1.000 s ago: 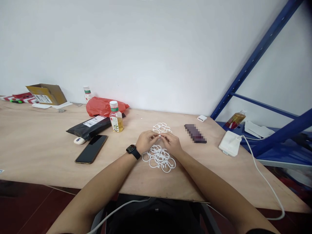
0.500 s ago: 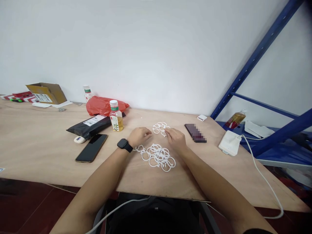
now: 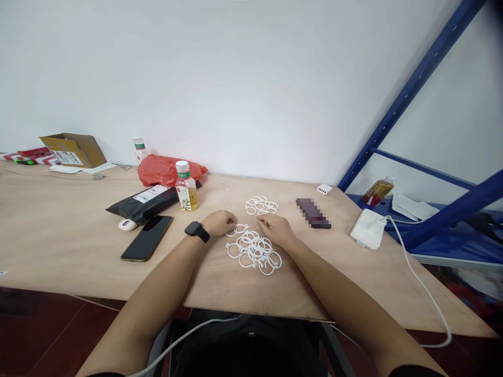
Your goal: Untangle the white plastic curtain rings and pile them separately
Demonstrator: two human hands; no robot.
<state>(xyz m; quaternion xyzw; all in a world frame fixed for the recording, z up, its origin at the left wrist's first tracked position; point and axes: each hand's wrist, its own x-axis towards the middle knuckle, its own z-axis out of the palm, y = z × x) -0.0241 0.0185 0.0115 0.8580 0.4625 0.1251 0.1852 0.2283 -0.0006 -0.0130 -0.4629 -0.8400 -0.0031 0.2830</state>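
My left hand (image 3: 219, 223) and right hand (image 3: 277, 230) lie loosely open, gripping nothing, on the plywood desk (image 3: 78, 251), just beside a pile of white plastic rings (image 3: 251, 250).

White plastic rings (image 3: 253, 250) on a pale plywood table (image 3: 78, 235)

Also a red plastic bag (image 3: 167, 172), a black mailer bag (image 3: 137, 208) with a white barcode label (image 3: 149, 193), and a blue steel shelving rack (image 3: 407, 99).

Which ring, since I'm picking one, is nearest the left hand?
The lower pile's top-left ring, by the left hand; the others lie farther off.
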